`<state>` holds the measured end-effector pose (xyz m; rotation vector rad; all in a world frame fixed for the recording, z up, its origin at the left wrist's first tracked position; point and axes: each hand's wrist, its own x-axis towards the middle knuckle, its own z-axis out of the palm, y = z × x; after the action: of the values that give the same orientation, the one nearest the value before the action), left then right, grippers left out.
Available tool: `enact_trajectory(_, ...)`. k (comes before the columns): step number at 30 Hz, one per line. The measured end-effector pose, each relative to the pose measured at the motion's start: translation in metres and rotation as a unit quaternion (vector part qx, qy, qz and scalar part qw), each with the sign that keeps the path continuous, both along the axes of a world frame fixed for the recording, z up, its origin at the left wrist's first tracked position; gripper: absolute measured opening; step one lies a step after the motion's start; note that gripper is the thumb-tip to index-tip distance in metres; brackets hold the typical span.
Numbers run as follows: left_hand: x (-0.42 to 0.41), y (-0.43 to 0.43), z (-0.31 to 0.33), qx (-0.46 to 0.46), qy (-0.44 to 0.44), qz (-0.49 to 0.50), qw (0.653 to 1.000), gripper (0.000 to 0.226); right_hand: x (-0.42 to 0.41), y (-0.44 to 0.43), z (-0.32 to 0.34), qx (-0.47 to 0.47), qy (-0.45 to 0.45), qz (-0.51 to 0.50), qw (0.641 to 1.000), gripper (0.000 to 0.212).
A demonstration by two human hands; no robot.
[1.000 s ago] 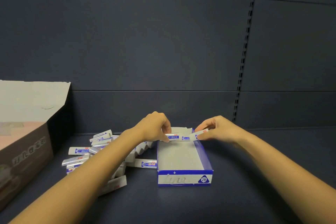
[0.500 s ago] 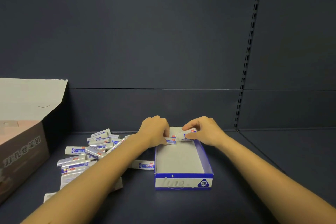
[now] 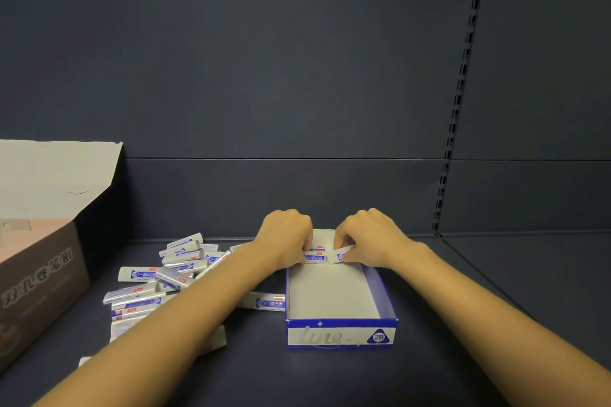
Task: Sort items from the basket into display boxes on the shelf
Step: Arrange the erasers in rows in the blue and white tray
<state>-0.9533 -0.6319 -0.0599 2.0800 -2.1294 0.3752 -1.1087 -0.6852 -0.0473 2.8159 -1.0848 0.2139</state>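
Blue-and-white display box [image 3: 340, 329], open top, sits on the dark shelf [image 3: 330, 380] at centre, "2B" mark on its front wall. Two small white packs lie at its far end: left pack [image 3: 314, 257] flat, right pack [image 3: 338, 255] tilted, the two touching end to end. Left hand [image 3: 286, 236] has its fingers curled down onto the left pack, pinching it. Right hand [image 3: 370, 238] pinches the right pack between thumb and fingertips. Box floor nearer the camera is bare grey card. Loose pile of the same packs [image 3: 165, 274] lies on the shelf left of the box, partly under the left forearm; one pack [image 3: 264, 302] rests just beside the box's left wall. Brown open carton [image 3: 36, 271] stands at far left, flap up.
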Motion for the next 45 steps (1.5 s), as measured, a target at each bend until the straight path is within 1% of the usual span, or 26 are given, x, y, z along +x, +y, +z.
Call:
enact_trajectory(4, 0.001, -0.002, 0.000, 0.014, 0.009, -0.001, 1.000, 0.020, -0.002, -0.003, -0.004, 0.029, -0.025, -0.008, 0.999, 0.027)
enact_trajectory(6, 0.002, -0.003, 0.001, 0.021, 0.017, -0.002, 1.000, 0.020, 0.002, -0.003, -0.003, 0.021, -0.016, -0.013, 1.000, 0.025)
enact_trajectory(10, 0.004, -0.001, 0.003, 0.030, 0.033, -0.011, 0.999, 0.020, 0.006, -0.003, 0.001, -0.009, 0.027, -0.002, 1.000, 0.023)
enact_trajectory(12, 0.004, -0.001, 0.002, 0.033, 0.044, -0.014, 0.998, 0.021, 0.004, -0.005, -0.001, -0.003, 0.032, 0.002, 0.999, 0.024)
enact_trajectory(18, 0.004, -0.002, 0.002, 0.035, 0.063, -0.009, 0.997, 0.023, 0.001, -0.006, -0.009, 0.007, 0.000, -0.013, 1.000, 0.023)
enact_trajectory(22, 0.001, -0.002, 0.002, 0.042, 0.053, -0.007, 0.998, 0.022, 0.003, -0.007, -0.013, -0.008, -0.002, -0.023, 1.000, 0.023)
enact_trajectory(26, 0.001, 0.003, 0.001, 0.019, 0.043, -0.008, 0.999, 0.024, 0.005, -0.004, -0.016, -0.019, 0.006, -0.034, 0.999, 0.021)
enact_trajectory(29, 0.006, 0.016, 0.007, -0.035, 0.036, -0.018, 0.999, 0.025, 0.004, 0.003, -0.011, -0.023, -0.008, -0.030, 0.999, 0.023)
enact_trajectory(32, 0.025, 0.038, 0.023, -0.094, 0.070, 0.011, 0.993, 0.025, 0.006, 0.017, 0.003, -0.024, -0.043, -0.009, 0.999, 0.028)
enact_trajectory(34, 0.044, 0.056, 0.034, -0.101, 0.084, 0.042, 0.990, 0.024, 0.013, 0.028, 0.012, -0.003, -0.063, 0.015, 0.998, 0.027)
enact_trajectory(38, 0.082, 0.092, 0.043, -0.080, 0.099, 0.098, 0.987, 0.021, 0.040, 0.052, 0.022, 0.026, -0.065, 0.074, 0.995, 0.023)
enact_trajectory(45, 0.116, 0.136, 0.031, -0.040, 0.101, 0.126, 0.986, 0.021, 0.096, 0.077, 0.024, 0.084, -0.026, 0.174, 0.981, 0.027)
